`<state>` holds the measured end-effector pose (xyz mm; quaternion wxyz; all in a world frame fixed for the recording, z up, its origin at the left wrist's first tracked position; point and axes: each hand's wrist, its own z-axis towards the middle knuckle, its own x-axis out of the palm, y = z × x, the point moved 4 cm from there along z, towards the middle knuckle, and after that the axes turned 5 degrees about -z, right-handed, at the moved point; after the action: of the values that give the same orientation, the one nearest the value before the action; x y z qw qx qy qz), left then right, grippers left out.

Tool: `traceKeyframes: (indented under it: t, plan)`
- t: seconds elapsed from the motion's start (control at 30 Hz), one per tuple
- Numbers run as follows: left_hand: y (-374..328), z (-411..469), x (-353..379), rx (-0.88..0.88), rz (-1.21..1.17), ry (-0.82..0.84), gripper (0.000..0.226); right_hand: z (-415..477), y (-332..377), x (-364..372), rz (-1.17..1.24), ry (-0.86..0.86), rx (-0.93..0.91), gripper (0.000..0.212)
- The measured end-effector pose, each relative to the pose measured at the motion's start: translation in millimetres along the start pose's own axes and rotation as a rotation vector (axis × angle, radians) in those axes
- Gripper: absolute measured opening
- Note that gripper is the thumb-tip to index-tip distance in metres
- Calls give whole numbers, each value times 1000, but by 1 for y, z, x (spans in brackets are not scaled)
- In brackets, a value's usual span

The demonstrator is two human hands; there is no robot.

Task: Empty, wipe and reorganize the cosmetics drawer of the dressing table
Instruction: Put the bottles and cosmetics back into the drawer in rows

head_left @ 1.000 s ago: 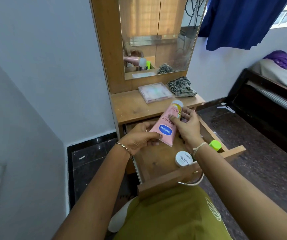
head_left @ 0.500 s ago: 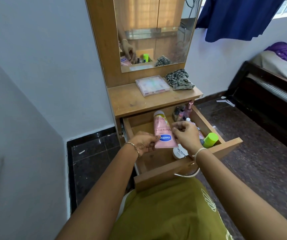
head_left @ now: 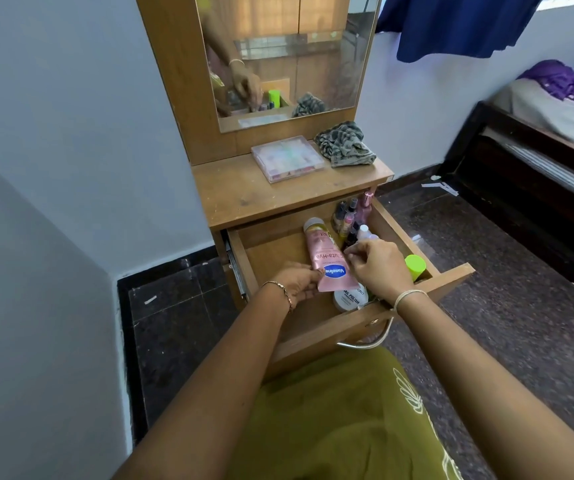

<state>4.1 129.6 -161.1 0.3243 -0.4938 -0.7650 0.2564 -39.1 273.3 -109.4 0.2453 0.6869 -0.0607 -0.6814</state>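
1. My left hand (head_left: 297,280) — fingers pinched on the crimped lower corner of the pink Vaseline lotion tube (head_left: 325,259).
2. My right hand (head_left: 379,268) — fingertips closed on the tube's right edge at mid-length.
3. Tube: lies flat in the open cosmetics drawer (head_left: 365,329), cap toward the back wall, crimp resting over the nail polish remover jar (head_left: 349,299).
4. Other contents: a cluster of small bottles (head_left: 351,216) upright in the back right corner; a lime-green cap (head_left: 414,266) at the right wall.
5. Tabletop: clear compartment box (head_left: 287,159) and a crumpled cloth (head_left: 346,145).
6. Step, as I judge it — reorganizing, seating the tube.
7. Next: release both pinches, then square the tube beside the bottles.
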Motion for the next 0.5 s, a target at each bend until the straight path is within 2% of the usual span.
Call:
traceKeyframes:
  t: [0.13,0.3,0.5]
  plan:
    - [1,6,6,15,33,28,13,-1,6,4,-28,9,-47,26]
    - [2,9,6,1,62,41,9,-4,5,12,-136,148,-126,50]
    - [4,11,0,-21,58,43,12,-9,16,10,-282,172,-274,46]
